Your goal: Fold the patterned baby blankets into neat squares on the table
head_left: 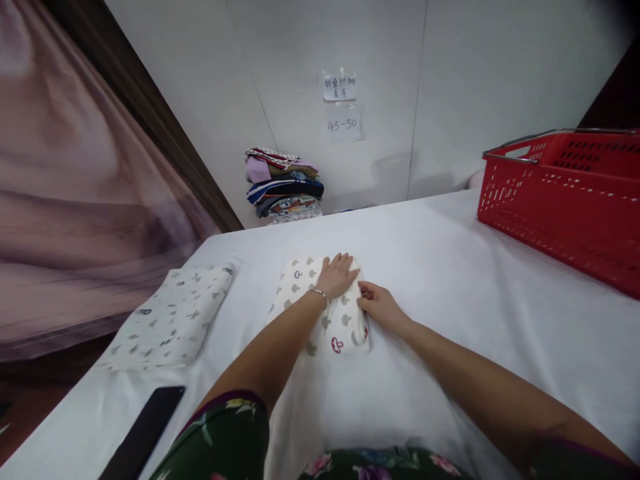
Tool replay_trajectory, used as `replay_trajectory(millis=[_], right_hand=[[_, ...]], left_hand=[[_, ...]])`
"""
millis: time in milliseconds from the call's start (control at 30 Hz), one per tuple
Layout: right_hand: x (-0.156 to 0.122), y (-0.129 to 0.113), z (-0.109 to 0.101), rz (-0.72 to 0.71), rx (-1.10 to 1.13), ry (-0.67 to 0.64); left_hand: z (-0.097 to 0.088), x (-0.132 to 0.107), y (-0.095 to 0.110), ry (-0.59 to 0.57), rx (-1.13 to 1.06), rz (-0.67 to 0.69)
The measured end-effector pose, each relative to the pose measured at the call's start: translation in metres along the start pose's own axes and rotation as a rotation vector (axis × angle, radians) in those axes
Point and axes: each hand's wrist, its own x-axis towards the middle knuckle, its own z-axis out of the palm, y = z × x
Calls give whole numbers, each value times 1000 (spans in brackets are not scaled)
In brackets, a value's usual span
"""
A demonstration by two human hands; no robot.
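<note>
A folded white cloth with a mushroom-like print [327,325] lies flat on the white-covered table in front of me. My left hand [338,275] rests palm down on its upper part, fingers stretched out. At the cloth's right edge is my right hand [383,305], its thumb and fingertips curled in and touching the folded layers there. Whether the fingertips pinch the edge or only press against it is hard to make out, though they look closed on it.
Another folded patterned cloth [175,317] lies to the left, with a dark flat object [145,430] nearer me. A red plastic basket [560,200] stands at the right. Beyond the far table edge rises a stack of folded clothes [285,187] by a wall with paper signs [345,123]. A pink curtain [90,180] hangs left.
</note>
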Motion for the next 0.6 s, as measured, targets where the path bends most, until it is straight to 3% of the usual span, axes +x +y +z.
replay_trajectory(millis=[133, 367, 533, 600], right_hand=[[0, 0, 0, -6, -110, 43], [-1, 0, 1, 16, -149, 60], [-1, -3, 1, 7, -170, 50], [-1, -3, 1, 6, -189, 56]], left_hand=[[-8, 8, -8, 22, -50, 3], [-21, 43, -16, 31, 5, -49], [-15, 50, -15, 141, 8, -40], [-9, 50, -16, 127, -23, -94]])
